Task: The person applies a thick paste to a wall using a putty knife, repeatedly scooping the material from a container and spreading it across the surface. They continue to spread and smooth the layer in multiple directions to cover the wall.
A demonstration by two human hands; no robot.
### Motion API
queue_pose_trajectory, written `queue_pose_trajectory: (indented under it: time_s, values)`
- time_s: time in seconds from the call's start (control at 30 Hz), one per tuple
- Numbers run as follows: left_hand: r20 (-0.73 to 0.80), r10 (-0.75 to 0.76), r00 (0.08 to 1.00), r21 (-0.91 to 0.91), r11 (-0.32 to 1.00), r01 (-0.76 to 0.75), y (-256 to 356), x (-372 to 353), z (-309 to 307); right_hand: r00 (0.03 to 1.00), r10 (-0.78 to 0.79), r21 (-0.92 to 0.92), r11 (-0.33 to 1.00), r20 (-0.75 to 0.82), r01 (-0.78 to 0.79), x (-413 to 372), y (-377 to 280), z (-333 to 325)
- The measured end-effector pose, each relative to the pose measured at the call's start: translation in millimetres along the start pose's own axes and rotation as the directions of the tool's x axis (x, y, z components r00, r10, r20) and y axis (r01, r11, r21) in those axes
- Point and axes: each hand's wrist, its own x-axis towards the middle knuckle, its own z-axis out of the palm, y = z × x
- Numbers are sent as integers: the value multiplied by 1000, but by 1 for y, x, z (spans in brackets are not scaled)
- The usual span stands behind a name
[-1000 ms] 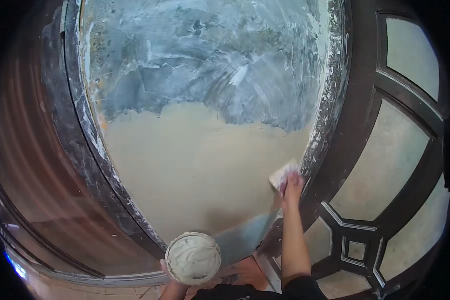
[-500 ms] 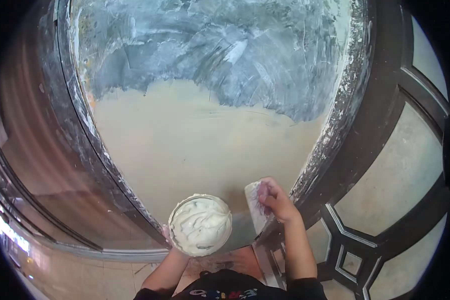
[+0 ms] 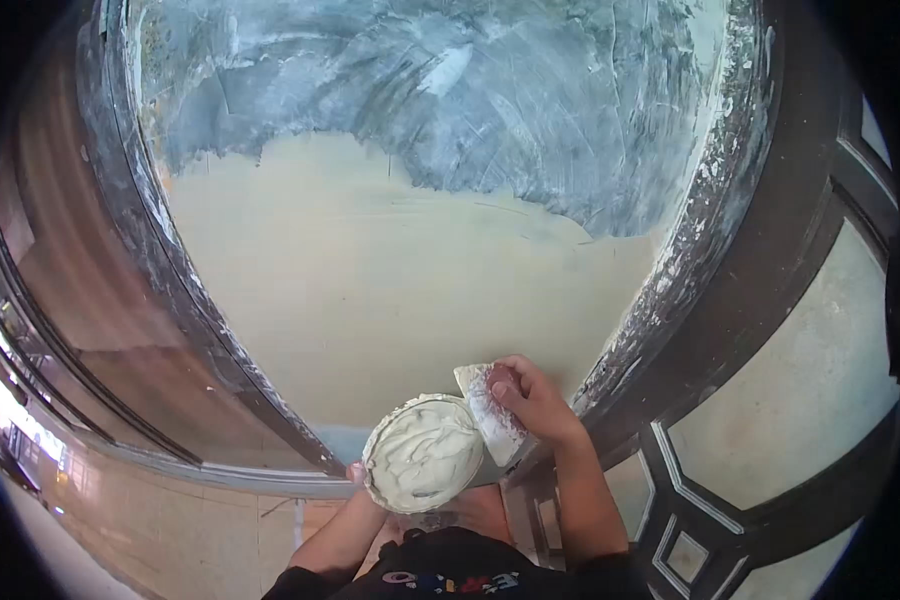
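Observation:
A round bowl (image 3: 374,436) heaped with creamy white putty (image 3: 425,455) is held low in front of my body. My left hand (image 3: 357,474) grips it from the left side and below; the thumb shows at the rim, while the other fingers are hidden under the bowl. In my right hand (image 3: 530,398) is a flat, putty-smeared scraper (image 3: 490,415), pinched between thumb and fingers. Its left edge lies right at the bowl's right rim. Behind both, a wall panel (image 3: 400,280) carries smooth cream putty below and rough blue-grey patches above.
A dark frame (image 3: 715,220) flecked with white runs up the panel's right side, beside a dark door (image 3: 770,330) with pale inset panes. On the left stands another worn dark frame (image 3: 195,290) next to a brownish glossy panel (image 3: 100,270). Tiled floor (image 3: 205,510) shows at lower left.
The scraper in my right hand has moved left to the bowl's rim. My left hand has shifted the bowl slightly right and tilted it. The view has turned a little.

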Motion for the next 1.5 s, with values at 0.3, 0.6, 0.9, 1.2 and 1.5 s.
queue_pose_trajectory:
  time_s: [0.3, 0.6, 0.9, 1.2, 1.5]
  values:
    - [-154, 23, 988, -65, 997, -33, -26, -10, 17, 901, -342, -350, 905, -266, 240, -3, -15, -28]
    - [-257, 206, 944, 22, 978, -207, -23, 1, 39, 922, -386, -525, 784, 2, 330, -30, -70, -36]
    - [-320, 155, 935, 214, 973, -88, -5, 10, 52, 897, -351, -670, 600, 269, 436, -32, -79, -34]
    - [-287, 108, 952, 277, 960, -25, -2, 13, 53, 902, -220, -730, 531, 370, 429, -33, -98, -17]
    - [-244, 39, 969, 256, 966, 25, 3, 0, 47, 885, -296, -838, 315, 360, 446, -22, -118, 13]
